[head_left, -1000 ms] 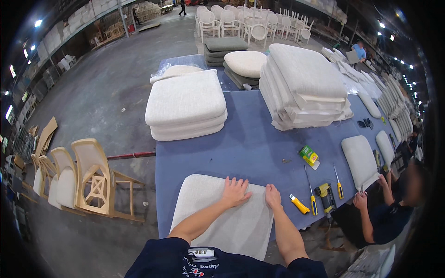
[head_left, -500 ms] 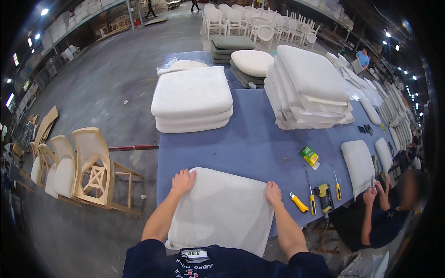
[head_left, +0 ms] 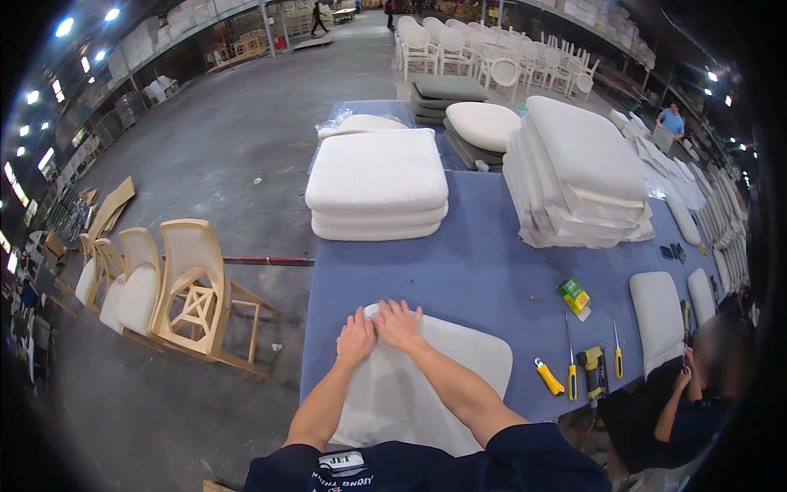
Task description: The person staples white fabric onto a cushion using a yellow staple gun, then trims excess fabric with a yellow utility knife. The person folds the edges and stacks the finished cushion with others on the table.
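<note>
A white fabric seat cushion (head_left: 426, 377) lies in front of me at the near edge of the blue-topped table (head_left: 459, 271), its near part hidden by my body. At its far left corner, my left hand (head_left: 356, 336) is closed on the fabric edge. My right hand (head_left: 398, 323) rests right beside it on the far edge, fingers stretched out and slightly apart over the fabric. My right forearm crosses above the cushion.
Cushion stacks stand at the back left (head_left: 377, 180) and back right (head_left: 574, 164). To the right lie a yellow cutter (head_left: 549, 377), screwdrivers (head_left: 571, 381), a power tool (head_left: 592, 373) and a green-yellow box (head_left: 575, 297). A co-worker (head_left: 697, 418) sits at right. Wooden chairs (head_left: 195, 287) stand left.
My right hand has moved from the cushion's right edge to the far left corner, beside my left hand. The whole view has shifted, so the table appears farther right.
</note>
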`<control>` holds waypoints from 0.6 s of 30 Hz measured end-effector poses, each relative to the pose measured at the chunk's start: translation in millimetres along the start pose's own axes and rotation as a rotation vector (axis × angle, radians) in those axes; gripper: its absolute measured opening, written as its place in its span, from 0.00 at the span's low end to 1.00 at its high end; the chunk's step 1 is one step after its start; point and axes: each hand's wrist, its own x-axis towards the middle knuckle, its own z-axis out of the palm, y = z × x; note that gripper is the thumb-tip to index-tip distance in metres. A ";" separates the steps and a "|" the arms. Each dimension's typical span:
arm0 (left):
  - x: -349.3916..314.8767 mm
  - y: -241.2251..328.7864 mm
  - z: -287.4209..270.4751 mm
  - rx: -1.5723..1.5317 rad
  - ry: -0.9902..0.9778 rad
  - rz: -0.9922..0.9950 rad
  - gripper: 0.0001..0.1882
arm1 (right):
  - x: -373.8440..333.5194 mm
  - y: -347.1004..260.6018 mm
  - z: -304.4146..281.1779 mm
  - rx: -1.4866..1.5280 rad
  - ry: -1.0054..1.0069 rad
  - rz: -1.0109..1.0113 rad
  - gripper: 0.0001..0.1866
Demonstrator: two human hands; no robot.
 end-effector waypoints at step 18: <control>-2.3 -0.7 -0.6 0.002 0.017 0.009 0.31 | -93.6 137.0 -37.3 -0.102 0.150 0.118 0.33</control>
